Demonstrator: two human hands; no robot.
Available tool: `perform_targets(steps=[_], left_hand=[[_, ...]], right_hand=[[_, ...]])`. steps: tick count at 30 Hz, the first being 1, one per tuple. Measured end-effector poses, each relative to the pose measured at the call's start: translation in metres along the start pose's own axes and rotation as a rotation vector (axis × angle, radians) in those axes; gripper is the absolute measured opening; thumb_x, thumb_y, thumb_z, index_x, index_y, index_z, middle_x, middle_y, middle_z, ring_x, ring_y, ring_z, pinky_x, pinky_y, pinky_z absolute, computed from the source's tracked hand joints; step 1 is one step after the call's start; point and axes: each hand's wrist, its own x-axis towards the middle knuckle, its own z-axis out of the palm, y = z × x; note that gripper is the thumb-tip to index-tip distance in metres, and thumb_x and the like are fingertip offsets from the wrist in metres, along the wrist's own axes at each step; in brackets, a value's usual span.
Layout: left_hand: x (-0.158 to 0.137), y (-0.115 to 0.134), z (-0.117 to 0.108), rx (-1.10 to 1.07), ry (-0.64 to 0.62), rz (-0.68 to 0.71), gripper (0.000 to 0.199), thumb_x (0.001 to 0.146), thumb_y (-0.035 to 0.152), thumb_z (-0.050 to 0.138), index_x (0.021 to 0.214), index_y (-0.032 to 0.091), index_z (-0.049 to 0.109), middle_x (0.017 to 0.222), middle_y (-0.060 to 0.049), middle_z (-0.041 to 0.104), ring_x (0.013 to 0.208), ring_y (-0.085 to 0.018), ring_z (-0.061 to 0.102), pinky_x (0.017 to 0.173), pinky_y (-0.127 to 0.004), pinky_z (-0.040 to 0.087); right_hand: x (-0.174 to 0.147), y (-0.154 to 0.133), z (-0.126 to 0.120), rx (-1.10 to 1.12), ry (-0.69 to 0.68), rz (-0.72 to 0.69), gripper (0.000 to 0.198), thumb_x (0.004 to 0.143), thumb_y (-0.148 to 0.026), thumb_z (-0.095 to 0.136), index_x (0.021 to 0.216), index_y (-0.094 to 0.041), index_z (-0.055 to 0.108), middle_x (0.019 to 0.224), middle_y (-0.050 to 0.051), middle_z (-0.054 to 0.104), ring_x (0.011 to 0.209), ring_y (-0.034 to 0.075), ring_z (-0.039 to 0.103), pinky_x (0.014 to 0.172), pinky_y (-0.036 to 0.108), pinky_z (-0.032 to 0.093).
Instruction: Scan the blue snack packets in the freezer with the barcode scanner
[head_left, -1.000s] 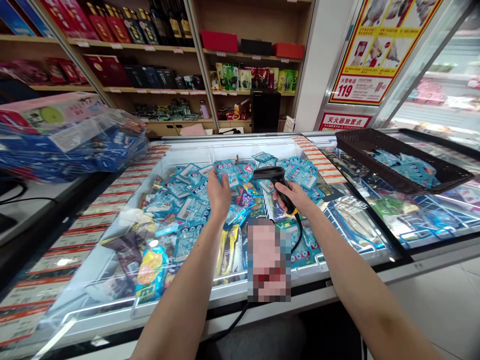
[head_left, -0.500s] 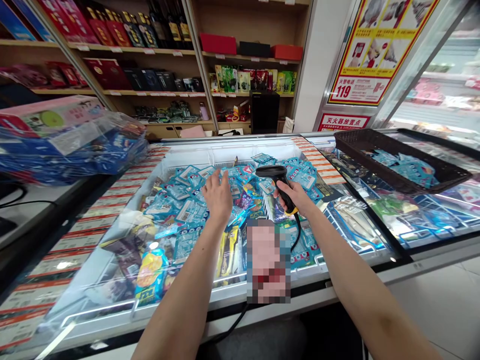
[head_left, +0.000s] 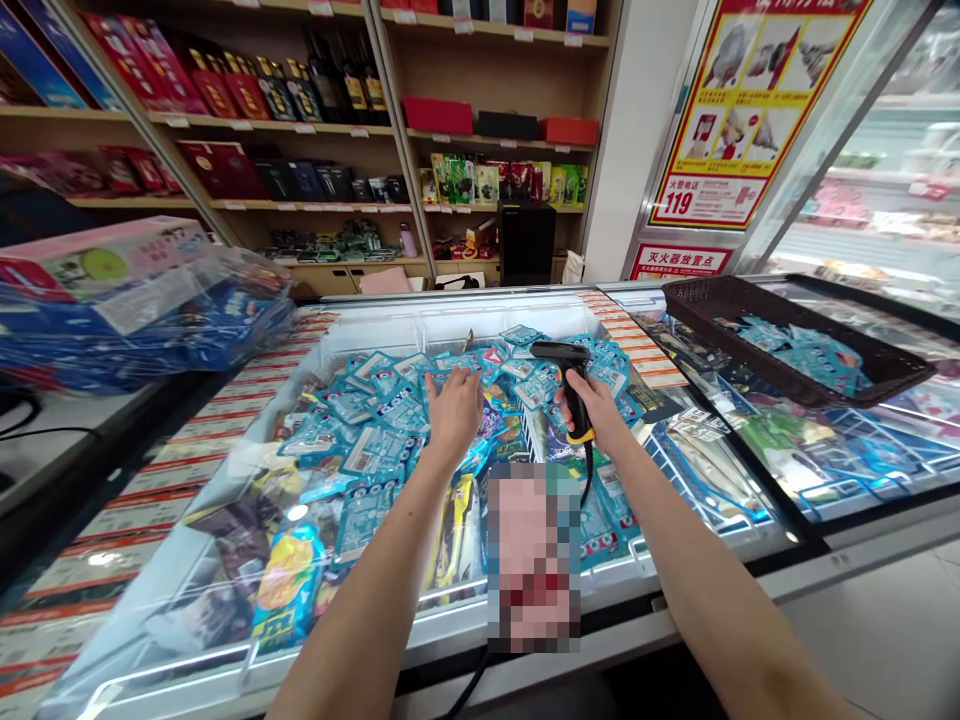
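My right hand [head_left: 598,412] is wrapped round the handle of a black and yellow barcode scanner [head_left: 562,352], its head pointing left over many small blue packets [head_left: 379,450]. A black cord hangs from the handle. My left hand [head_left: 454,412] is stretched out over the middle packets, palm down, fingers loosely extended; nothing shows in it. Whether its fingertips touch a packet I cannot tell. The packets lie flat and overlapping at the glass-topped chest freezer [head_left: 450,655]. A pixelated pinkish patch hides an object at the freezer's front edge.
On the right of the freezer stands a dark brown basket [head_left: 705,318] with more blue packets. Plastic-wrapped boxes [head_left: 142,300] are stacked at the left. Price labels [head_left: 161,490] line the freezer's left side. Behind are shelves [head_left: 300,125] with bottles and boxes.
My left hand has shifted slightly to the right and lower in view. The scanner has turned a little and moved right in my right hand. The view has tilted up slightly.
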Motion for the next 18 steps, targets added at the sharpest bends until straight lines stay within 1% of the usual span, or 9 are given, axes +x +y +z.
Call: perform_targets(steps=[2,4,5,6,9,11,15,16,18], left_hand=[[0.02,0.004,0.007,-0.077,-0.044,-0.006,0.038,0.096,0.025,0.039,0.126,0.02,0.062,0.133,-0.013,0.062,0.125,-0.03,0.056,0.116,-0.06,0.022],[0.045,0.008,0.016,-0.17,-0.065,0.014,0.04,0.097,0.027,0.038,0.129,0.017,0.06,0.135,-0.015,0.06,0.124,-0.028,0.056,0.111,-0.05,0.036],[0.058,0.009,0.021,-0.23,-0.078,0.023,0.041,0.097,0.027,0.037,0.129,0.016,0.06,0.134,-0.015,0.06,0.125,-0.027,0.056,0.108,-0.044,0.041],[0.07,0.01,0.027,-0.275,-0.086,0.03,0.042,0.098,0.029,0.035,0.13,0.015,0.059,0.134,-0.015,0.06,0.127,-0.026,0.054,0.107,-0.041,0.042],[0.104,0.014,0.048,-0.308,-0.133,0.028,0.047,0.098,0.031,0.033,0.136,0.012,0.054,0.14,-0.017,0.055,0.133,-0.026,0.049,0.11,-0.039,0.039],[0.124,0.017,0.063,-0.307,-0.151,0.037,0.049,0.099,0.032,0.031,0.138,0.012,0.053,0.144,-0.016,0.052,0.137,-0.025,0.045,0.113,-0.039,0.036],[0.16,0.022,0.087,-0.286,-0.201,0.072,0.054,0.101,0.037,0.024,0.141,0.012,0.05,0.15,-0.014,0.047,0.145,-0.023,0.033,0.118,-0.038,0.027],[0.167,0.023,0.092,-0.276,-0.22,0.079,0.055,0.101,0.038,0.023,0.142,0.013,0.05,0.151,-0.013,0.045,0.146,-0.023,0.03,0.119,-0.04,0.024],[0.178,0.025,0.098,-0.25,-0.274,0.086,0.056,0.101,0.044,0.021,0.143,0.019,0.05,0.153,-0.01,0.043,0.147,-0.026,0.029,0.118,-0.047,0.024]], right_hand=[[0.001,-0.001,0.001,0.04,0.037,0.0,0.047,0.075,-0.061,0.07,0.095,-0.02,0.062,0.07,-0.001,0.065,0.04,0.008,0.05,0.032,0.022,0.041],[0.002,-0.002,0.002,0.072,0.074,0.0,0.046,0.075,-0.061,0.07,0.095,-0.019,0.061,0.069,-0.001,0.065,0.04,0.008,0.05,0.032,0.021,0.041],[0.002,-0.003,0.002,0.085,0.087,0.0,0.047,0.075,-0.061,0.069,0.095,-0.019,0.061,0.069,-0.001,0.064,0.039,0.008,0.049,0.032,0.021,0.041],[0.002,-0.004,0.002,0.097,0.095,0.001,0.047,0.075,-0.061,0.07,0.095,-0.019,0.061,0.069,-0.001,0.064,0.039,0.008,0.049,0.032,0.021,0.041],[0.003,-0.005,0.003,0.119,0.081,0.012,0.048,0.074,-0.061,0.071,0.094,-0.019,0.06,0.067,-0.002,0.063,0.038,0.008,0.049,0.032,0.021,0.042],[0.003,-0.005,0.003,0.131,0.069,0.017,0.049,0.074,-0.061,0.071,0.095,-0.018,0.06,0.067,-0.002,0.063,0.038,0.008,0.049,0.032,0.021,0.041],[0.003,-0.005,0.004,0.194,0.113,0.018,0.05,0.074,-0.061,0.071,0.098,-0.018,0.06,0.068,-0.002,0.064,0.038,0.007,0.049,0.032,0.02,0.04],[0.004,-0.004,0.004,0.208,0.123,0.022,0.051,0.074,-0.061,0.071,0.098,-0.018,0.06,0.067,-0.002,0.064,0.038,0.007,0.049,0.032,0.02,0.04],[0.005,-0.003,0.005,0.22,0.131,0.033,0.051,0.074,-0.062,0.071,0.098,-0.019,0.059,0.067,-0.003,0.064,0.038,0.007,0.049,0.032,0.02,0.04]])
